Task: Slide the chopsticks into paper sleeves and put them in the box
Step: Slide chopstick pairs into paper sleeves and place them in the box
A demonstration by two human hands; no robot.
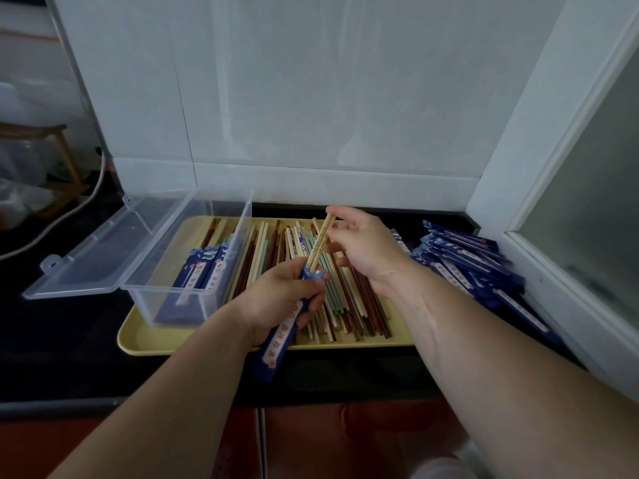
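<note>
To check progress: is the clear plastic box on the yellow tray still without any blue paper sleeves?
No, several blue paper sleeves already lie inside the clear plastic box on the yellow tray.

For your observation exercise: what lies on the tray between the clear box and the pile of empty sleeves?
In the head view, loose chopsticks cover the tray between the clear box and the sleeve pile.

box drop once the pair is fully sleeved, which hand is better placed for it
Left, probably. The left hand already grips the blue sleeve, and the clear box sits on its side; the right hand only pinches the chopsticks.
</note>
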